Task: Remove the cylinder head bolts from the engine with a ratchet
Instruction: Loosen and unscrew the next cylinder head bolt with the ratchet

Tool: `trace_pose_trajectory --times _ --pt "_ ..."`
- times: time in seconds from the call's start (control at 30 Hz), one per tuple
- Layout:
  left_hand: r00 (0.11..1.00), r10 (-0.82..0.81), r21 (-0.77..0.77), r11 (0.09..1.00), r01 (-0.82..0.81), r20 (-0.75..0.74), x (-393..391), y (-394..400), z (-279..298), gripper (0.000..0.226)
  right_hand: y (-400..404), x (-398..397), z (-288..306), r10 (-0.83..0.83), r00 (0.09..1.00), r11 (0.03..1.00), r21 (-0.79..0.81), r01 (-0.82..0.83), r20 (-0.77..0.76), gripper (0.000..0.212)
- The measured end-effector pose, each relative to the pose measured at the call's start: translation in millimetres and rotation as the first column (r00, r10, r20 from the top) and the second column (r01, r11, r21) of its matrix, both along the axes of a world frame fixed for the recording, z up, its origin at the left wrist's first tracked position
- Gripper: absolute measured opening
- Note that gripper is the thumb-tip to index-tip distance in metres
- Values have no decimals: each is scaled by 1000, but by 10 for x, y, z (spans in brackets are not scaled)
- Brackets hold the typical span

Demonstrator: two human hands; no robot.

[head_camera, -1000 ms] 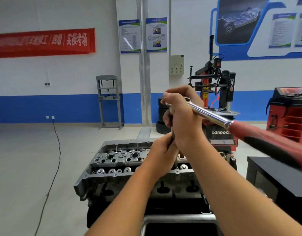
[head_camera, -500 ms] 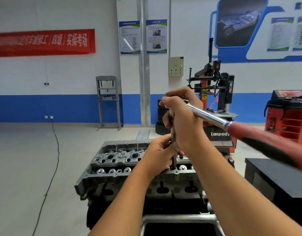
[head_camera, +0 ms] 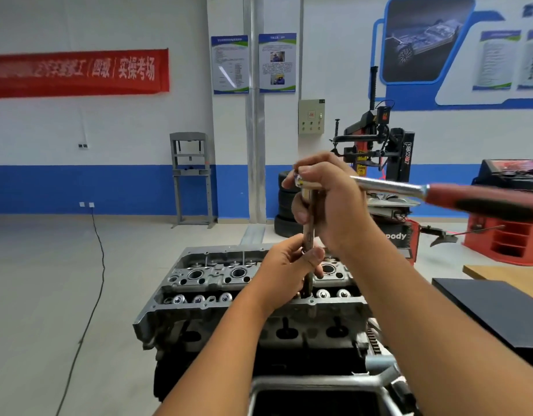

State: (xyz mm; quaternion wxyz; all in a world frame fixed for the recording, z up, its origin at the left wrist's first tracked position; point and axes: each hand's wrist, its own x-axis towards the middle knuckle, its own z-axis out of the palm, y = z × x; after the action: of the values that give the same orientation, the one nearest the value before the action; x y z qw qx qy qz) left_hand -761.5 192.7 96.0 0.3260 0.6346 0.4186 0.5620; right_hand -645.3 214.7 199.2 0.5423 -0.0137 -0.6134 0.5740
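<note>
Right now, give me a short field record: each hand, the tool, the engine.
left hand: pinches the extension bar low, just above the head
right hand: grips the ratchet head at the bar's top
ratchet: red handle points right
extension bar: upright, lower end in the cylinder head
bolt: hidden by bar
</note>
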Motion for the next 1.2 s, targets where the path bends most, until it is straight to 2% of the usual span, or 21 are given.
trace_pose_trajectory --times 0.07,0.13,0.2,0.33,0.4,0.43,0.5,0.53,0.6,0.67,0.77,0.83,0.9,1.0,1.07,1.13,1.2 --pt "1000 3 -15 1000 -4 -23 4 10 8 20 55 68 97 255 966 962 -113 -248 53 6" --pt "999 6 -19 1000 -7 -47 17 23 17 26 115 132 117 341 940 925 -186 -332 16 11" --pt "999 1 -13 1000 -1 -34 24 24 12 31 105 150 71 304 952 938 -170 -303 -21 11" --pt "997 46 29 999 -44 -69 12 -3 12 26 -51 37 -87 -55 995 998 -28 53 -84 6" --pt "998 32 25 999 -31 -53 11 -34 23 29 -72 -10 -89 -128 988 992 2 128 -89 6" --pt "999 23 19 1000 -23 -33 12 -51 30 32 -55 -8 -56 -85 993 996 -17 84 -76 5" --pt "1000 14 15 1000 -14 -7 16 -78 43 37 5 47 33 105 994 991 -86 -106 -21 9" --pt "1000 13 13 1000 -13 -6 16 -80 44 35 38 88 69 197 981 972 -131 -195 0 11" --pt "999 24 15 1000 -23 -26 8 -68 38 22 99 157 91 277 961 944 -185 -274 -9 10" --pt "997 46 24 999 -45 -62 -4 -51 30 16 85 180 49 233 972 956 -181 -233 -24 11" --pt "992 75 51 996 -70 -104 -12 -55 22 25 -39 93 -76 -27 997 996 -90 20 -77 9" --pt "992 80 53 996 -75 -94 -17 -82 25 24 -93 3 -100 -165 982 986 -26 163 -87 8" --pt "992 107 35 994 -104 -70 -23 -104 32 21 -85 -46 -29 -126 992 992 -4 126 -26 6" --pt "988 143 13 990 -142 -64 -12 -100 46 13 -29 10 125 168 979 982 -105 -156 118 5" --pt "982 153 17 988 -152 -115 14 -73 45 11 27 84 147 279 954 950 -177 -258 108 8" --pt "974 171 37 985 -167 -150 36 -53 35 10 39 126 101 259 964 953 -180 -244 63 8" --pt "968 187 62 982 -179 -166 46 -36 21 12 -16 107 10 128 992 984 -126 -129 -18 4"
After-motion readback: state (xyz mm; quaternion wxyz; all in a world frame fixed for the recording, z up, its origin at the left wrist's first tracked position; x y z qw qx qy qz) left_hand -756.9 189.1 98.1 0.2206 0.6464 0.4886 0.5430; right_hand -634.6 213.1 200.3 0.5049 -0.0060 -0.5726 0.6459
